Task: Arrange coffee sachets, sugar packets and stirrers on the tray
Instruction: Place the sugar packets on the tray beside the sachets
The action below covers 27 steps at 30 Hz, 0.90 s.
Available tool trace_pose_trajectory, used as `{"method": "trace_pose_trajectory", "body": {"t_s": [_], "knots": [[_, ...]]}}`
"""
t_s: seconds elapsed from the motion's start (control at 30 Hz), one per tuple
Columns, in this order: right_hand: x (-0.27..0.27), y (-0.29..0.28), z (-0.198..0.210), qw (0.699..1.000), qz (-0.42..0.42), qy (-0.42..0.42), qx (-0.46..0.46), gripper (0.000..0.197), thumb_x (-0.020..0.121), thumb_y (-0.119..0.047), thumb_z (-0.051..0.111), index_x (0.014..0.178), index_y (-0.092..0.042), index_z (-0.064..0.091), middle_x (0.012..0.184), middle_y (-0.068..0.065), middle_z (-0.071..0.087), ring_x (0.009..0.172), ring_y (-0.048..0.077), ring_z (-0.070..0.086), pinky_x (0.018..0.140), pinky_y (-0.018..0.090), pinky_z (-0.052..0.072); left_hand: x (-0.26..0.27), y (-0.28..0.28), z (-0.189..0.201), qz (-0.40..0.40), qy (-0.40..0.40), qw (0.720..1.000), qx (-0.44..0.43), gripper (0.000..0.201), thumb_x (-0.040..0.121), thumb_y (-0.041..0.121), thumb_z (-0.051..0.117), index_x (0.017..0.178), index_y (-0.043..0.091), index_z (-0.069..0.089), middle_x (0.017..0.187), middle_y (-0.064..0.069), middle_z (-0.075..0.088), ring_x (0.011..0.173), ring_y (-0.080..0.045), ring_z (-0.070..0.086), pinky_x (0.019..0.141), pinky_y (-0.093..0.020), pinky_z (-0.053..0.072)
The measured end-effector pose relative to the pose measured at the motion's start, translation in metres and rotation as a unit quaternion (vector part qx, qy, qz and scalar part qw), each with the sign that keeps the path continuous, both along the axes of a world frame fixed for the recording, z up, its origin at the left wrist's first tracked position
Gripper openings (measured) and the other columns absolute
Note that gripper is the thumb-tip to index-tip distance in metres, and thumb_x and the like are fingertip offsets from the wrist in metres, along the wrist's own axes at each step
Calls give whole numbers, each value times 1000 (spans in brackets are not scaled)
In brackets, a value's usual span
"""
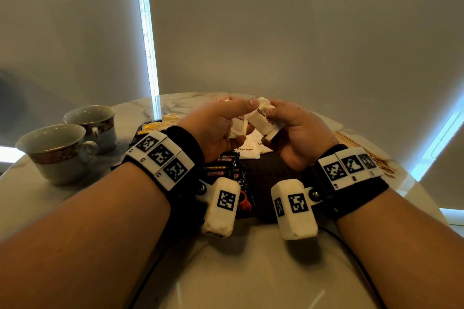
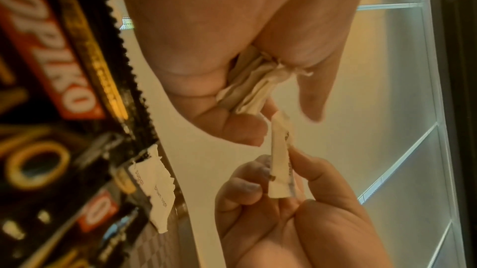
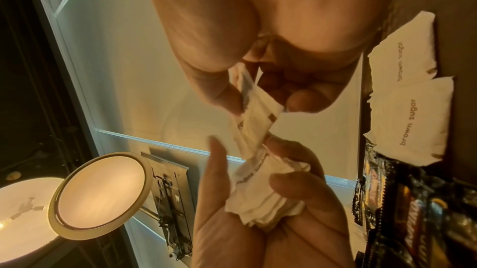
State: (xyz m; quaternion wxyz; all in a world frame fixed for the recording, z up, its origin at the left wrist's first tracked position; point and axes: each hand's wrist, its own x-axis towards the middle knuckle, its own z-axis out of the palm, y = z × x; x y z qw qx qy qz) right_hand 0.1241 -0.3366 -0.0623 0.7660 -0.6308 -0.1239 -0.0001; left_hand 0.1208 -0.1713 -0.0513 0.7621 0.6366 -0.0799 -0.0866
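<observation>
From head height we look down on both hands (image 1: 251, 130); each wrist view looks closely along its palm, sharing white paper brown-sugar packets (image 3: 260, 186).

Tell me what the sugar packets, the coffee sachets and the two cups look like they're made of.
Sugar packets: matte white paper, judging by creases and ragged edges; the bunch in the left hand is crumpled. Coffee sachets: glossy printed foil or plastic film, with shiny highlights and zigzag-cut edges. Cups: probably glazed ceramic or porcelain, smooth and shiny, with a patterned band under the rim.
</observation>
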Motion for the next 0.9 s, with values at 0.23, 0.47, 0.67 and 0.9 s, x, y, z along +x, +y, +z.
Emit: {"method": "trace_pose_trajectory", "body": {"t_s": [0.23,0.47,0.67,0.9], "knots": [[3,0,-2,1000,-12,3,-4,24,93,-7,57,113,-11,70,90,11,70,72,21,62,57,33,44,-3,-3,2,15,6,1000,9,4,100,15,61,101,12,62,94,-13,69,75,-20,64,52,-24,49],[2,2,-3,999,-22,31,3,23,94,-9,58,116,-1,56,82,8,67,64,15,60,55,29,42,-4,-5,3,58,-2,997,-43,5,100,9,58,97,13,60,95,-12,68,78,-21,64,58,-29,53],[13,-12,-1,995,-59,70,41,11,100,-11,52,110,-9,56,90,9,74,67,17,68,54,28,42,0,-5,2,78,7,996,-36,7,99,17,59,104,12,62,101,-8,66,80,-18,66,62,-28,52],[39,-36,-22,972,-109,200,64,16,105,-9,41,111,-10,56,84,6,58,53,8,47,40,17,33,4,2,2,87,31,990,-107,13,99,13,57,112,11,58,101,-10,61,78,-20,64,52,-26,51]]}}
